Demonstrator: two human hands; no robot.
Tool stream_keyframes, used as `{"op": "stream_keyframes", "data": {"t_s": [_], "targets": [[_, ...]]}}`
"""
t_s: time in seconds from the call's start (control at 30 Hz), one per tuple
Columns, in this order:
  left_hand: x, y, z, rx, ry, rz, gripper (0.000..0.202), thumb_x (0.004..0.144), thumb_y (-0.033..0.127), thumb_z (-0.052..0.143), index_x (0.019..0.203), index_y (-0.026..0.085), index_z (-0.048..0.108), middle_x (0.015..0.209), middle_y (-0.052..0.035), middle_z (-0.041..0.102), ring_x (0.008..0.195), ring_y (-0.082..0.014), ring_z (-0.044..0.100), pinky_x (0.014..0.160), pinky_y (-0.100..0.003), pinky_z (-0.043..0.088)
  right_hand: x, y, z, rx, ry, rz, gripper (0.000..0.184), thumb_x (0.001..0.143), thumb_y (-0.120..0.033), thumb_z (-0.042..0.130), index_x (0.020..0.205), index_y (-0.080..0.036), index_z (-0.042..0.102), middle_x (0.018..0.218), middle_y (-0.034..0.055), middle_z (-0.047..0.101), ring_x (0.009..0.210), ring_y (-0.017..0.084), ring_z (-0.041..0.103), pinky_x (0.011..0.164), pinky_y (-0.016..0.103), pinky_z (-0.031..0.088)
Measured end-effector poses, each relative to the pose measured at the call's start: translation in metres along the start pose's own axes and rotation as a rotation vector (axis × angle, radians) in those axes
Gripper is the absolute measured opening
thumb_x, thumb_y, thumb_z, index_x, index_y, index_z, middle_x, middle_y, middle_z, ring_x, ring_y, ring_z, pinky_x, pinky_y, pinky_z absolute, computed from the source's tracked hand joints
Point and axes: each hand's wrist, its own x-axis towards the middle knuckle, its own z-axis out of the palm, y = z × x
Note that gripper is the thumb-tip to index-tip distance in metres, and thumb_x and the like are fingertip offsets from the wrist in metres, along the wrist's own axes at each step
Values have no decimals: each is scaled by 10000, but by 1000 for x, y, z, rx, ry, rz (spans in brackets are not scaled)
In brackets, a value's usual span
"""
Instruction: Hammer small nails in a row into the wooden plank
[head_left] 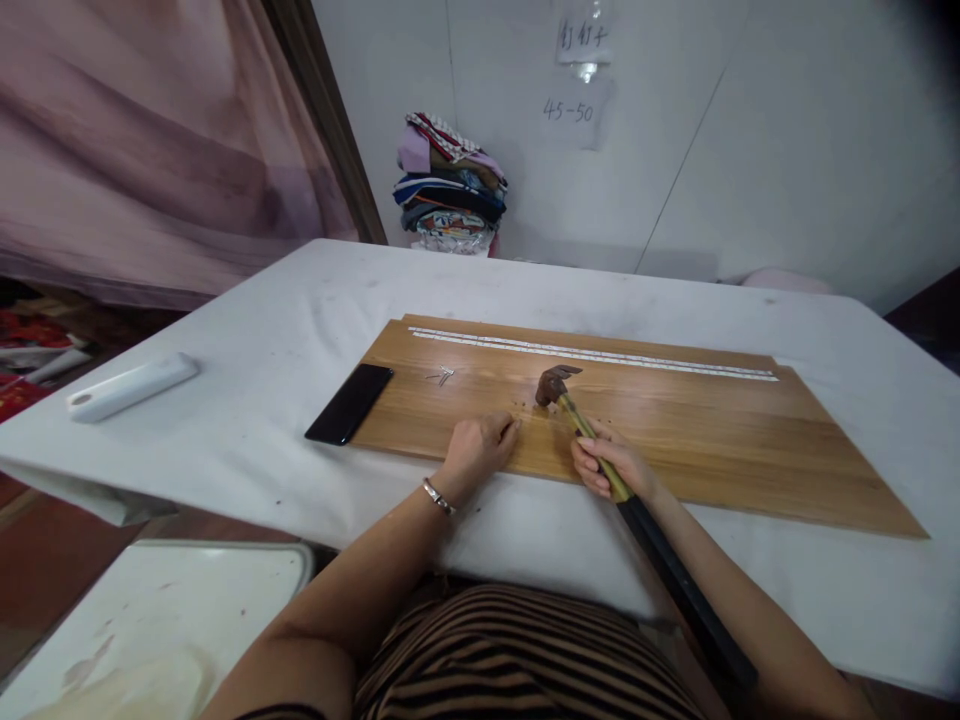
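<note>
My right hand [609,458] is wrapped round the yellow part of the handle of a claw hammer [609,470]. The hammer's rusty head is low over a wooden board [720,440], and its long black grip slants back toward my right forearm. To the left of the head, my left hand [484,442] rests on the board's near part with its fingers curled closed. Whatever may be between those fingertips is hidden. Several small dark specks dot the wood between hand and hammer. A little pile of nails [444,376] lies farther left on the board.
Two long white strips [585,352] run along the board's far side. A black phone [349,404] overlaps its left end. On the white-covered table [247,340] lies a white oblong object [133,386]. Folded cloths [452,185] are stacked beyond; a white stool [187,600] stands lower left.
</note>
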Motion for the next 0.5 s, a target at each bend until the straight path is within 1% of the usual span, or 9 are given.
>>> {"op": "stream_keyframes", "data": {"t_s": [0.2,0.5], "targets": [[-1,1,-3,19,-10,-13,339,964,362,403,775,207,638,795,-52,701,752,-177,628,625,-280,317,-1,2,-3,14,10,-5,284,832,-341,652,979,-252,425,559,-116,477,306,42,346,282,134,283],[-1,0,0,15,13,3,337,965,357,408,738,205,606,792,-49,708,759,-171,638,629,-280,309,1,4,-4,6,-11,-8,264,836,-348,644,939,-245,424,554,-115,479,304,44,343,277,139,303]]}}
